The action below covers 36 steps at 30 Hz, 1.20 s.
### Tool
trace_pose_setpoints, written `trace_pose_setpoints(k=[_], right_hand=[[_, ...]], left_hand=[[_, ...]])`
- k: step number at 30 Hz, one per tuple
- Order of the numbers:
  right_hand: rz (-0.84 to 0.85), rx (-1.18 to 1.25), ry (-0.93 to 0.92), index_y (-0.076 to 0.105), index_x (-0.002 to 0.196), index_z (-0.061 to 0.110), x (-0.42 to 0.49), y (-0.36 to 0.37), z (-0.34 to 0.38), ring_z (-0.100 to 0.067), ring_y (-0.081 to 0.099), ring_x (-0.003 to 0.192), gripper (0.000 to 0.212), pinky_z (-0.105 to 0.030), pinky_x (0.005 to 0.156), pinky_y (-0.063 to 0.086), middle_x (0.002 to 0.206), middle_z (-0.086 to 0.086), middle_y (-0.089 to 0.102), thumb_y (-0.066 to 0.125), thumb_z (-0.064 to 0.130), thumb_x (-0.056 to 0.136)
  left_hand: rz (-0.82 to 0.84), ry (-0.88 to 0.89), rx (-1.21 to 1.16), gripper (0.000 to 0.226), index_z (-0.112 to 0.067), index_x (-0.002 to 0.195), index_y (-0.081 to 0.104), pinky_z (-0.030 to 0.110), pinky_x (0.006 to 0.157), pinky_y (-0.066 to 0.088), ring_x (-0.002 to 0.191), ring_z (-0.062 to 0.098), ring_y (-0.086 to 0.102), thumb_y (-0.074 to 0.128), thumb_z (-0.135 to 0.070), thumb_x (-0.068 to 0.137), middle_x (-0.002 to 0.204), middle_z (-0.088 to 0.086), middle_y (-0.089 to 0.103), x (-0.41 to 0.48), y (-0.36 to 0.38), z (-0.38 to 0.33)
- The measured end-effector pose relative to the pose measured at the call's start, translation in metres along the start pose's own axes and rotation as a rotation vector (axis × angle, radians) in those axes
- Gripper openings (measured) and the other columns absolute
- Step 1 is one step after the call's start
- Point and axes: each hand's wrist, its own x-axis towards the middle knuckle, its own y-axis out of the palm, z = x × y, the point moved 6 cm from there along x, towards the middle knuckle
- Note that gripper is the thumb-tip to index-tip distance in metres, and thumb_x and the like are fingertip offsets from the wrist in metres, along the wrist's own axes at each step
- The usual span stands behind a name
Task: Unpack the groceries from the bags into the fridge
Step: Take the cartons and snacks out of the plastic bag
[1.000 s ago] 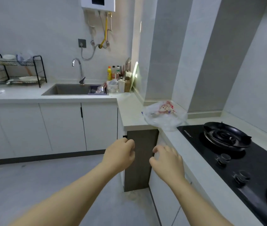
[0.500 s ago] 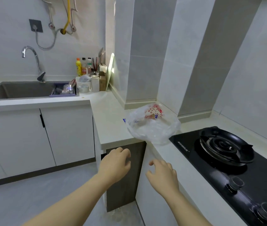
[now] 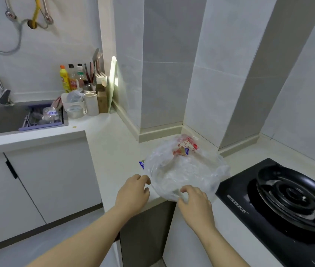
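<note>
A crumpled clear plastic bag (image 3: 186, 168) lies on the white counter (image 3: 112, 149) near its front corner. Inside it, at the far side, shows a red and white packet (image 3: 185, 146); a small blue item (image 3: 141, 164) pokes out at its left. My left hand (image 3: 133, 193) hovers at the bag's near left edge, fingers curled and apart, holding nothing. My right hand (image 3: 196, 204) rests at the bag's near right edge, its fingertips touching the plastic without a clear grip. No fridge is in view.
A black gas hob (image 3: 287, 201) sits right of the bag. A sink (image 3: 0, 118) with a purple rack lies far left. Bottles, a cup and a knife block (image 3: 87, 93) crowd the back corner. White cabinets stand below the counter.
I have come closer to the counter. Both hands have risen from in front of the cabinets to the near edge of the plastic bag.
</note>
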Motion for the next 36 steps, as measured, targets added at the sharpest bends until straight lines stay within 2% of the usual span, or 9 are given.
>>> trace_pose_setpoints(k=[5, 10, 15, 20, 22, 25, 29, 33, 36], right_hand=[[-0.02, 0.072, -0.075, 0.047, 0.128, 0.027, 0.059, 0.009, 0.004, -0.01, 0.039, 0.122, 0.035, -0.023, 0.103, 0.032, 0.133, 0.01, 0.047, 0.047, 0.029, 0.093], [0.066, 0.06, -0.16, 0.041, 0.133, 0.031, 0.11, 0.021, 0.007, -0.01, 0.035, 0.126, 0.042, -0.022, 0.105, 0.028, 0.141, 0.013, 0.037, 0.047, 0.033, 0.092], [0.03, -0.019, -0.211, 0.033, 0.139, 0.035, 0.154, 0.014, -0.003, -0.013, 0.026, 0.134, 0.047, -0.026, 0.107, 0.026, 0.15, 0.008, 0.023, 0.043, 0.031, 0.093], [0.127, -0.139, -0.293, 0.032, 0.139, 0.045, 0.177, 0.021, -0.002, -0.019, 0.012, 0.14, 0.042, -0.032, 0.111, 0.017, 0.156, 0.009, 0.007, 0.035, 0.039, 0.098], [0.197, -0.22, -0.264, 0.037, 0.137, 0.043, 0.185, 0.03, -0.013, -0.021, 0.014, 0.139, 0.04, -0.034, 0.11, 0.017, 0.156, 0.007, 0.013, 0.034, 0.04, 0.097], [0.299, -0.278, -0.198, 0.04, 0.136, 0.039, 0.189, 0.043, -0.031, -0.023, 0.018, 0.138, 0.04, -0.035, 0.11, 0.018, 0.154, 0.004, 0.021, 0.033, 0.04, 0.096], [0.354, -0.259, -0.177, 0.041, 0.136, 0.037, 0.191, 0.053, -0.037, -0.022, 0.021, 0.138, 0.04, -0.034, 0.11, 0.019, 0.154, 0.004, 0.022, 0.034, 0.038, 0.096], [0.359, -0.191, -0.174, 0.042, 0.136, 0.036, 0.195, 0.056, -0.038, -0.021, 0.023, 0.138, 0.041, -0.032, 0.111, 0.02, 0.154, 0.004, 0.023, 0.036, 0.037, 0.096], [0.274, 0.01, -0.174, 0.046, 0.134, 0.03, 0.198, 0.052, -0.038, -0.016, 0.031, 0.133, 0.039, -0.027, 0.11, 0.025, 0.148, 0.006, 0.032, 0.042, 0.034, 0.096]], left_hand=[[-0.041, -0.138, -0.064, 0.035, -0.022, 0.122, 0.051, 0.028, 0.086, 0.045, 0.112, 0.017, 0.048, 0.036, -0.01, 0.093, 0.125, 0.0, 0.048, 0.06, 0.007, 0.019], [0.085, -0.159, -0.131, 0.047, -0.023, 0.14, 0.034, 0.029, 0.101, 0.035, 0.125, 0.022, 0.04, 0.045, -0.021, 0.094, 0.141, 0.001, 0.038, 0.105, 0.028, 0.019], [0.176, -0.137, -0.249, 0.044, -0.025, 0.135, 0.044, 0.02, 0.096, 0.037, 0.117, 0.011, 0.05, 0.043, -0.014, 0.093, 0.132, -0.009, 0.052, 0.131, 0.051, 0.002], [0.247, -0.192, -0.697, 0.033, -0.018, 0.114, 0.064, 0.001, 0.079, 0.039, 0.108, 0.004, 0.056, 0.041, -0.005, 0.094, 0.112, -0.013, 0.064, 0.141, 0.065, -0.021], [0.111, -0.245, -0.553, 0.036, -0.018, 0.107, 0.067, 0.003, 0.076, 0.038, 0.107, 0.007, 0.056, 0.04, 0.0, 0.091, 0.11, -0.011, 0.065, 0.147, 0.058, -0.008], [-0.071, -0.276, -0.105, 0.039, -0.024, 0.118, 0.061, 0.021, 0.091, 0.04, 0.122, 0.015, 0.045, 0.038, -0.007, 0.09, 0.128, -0.009, 0.055, 0.153, 0.048, 0.013], [0.157, -0.344, 0.15, 0.047, -0.038, 0.139, 0.033, 0.04, 0.105, 0.031, 0.138, 0.026, 0.019, 0.036, -0.023, 0.095, 0.153, -0.004, 0.02, 0.153, 0.068, 0.031], [0.132, -0.26, 0.215, 0.04, -0.037, 0.13, 0.044, 0.031, 0.094, 0.034, 0.124, 0.024, 0.035, 0.037, -0.022, 0.094, 0.133, -0.007, 0.041, 0.153, 0.078, 0.032], [0.119, -0.281, 0.109, 0.033, -0.03, 0.123, 0.051, 0.023, 0.088, 0.037, 0.113, 0.024, 0.039, 0.043, -0.022, 0.092, 0.12, -0.001, 0.047, 0.156, 0.082, 0.037]])
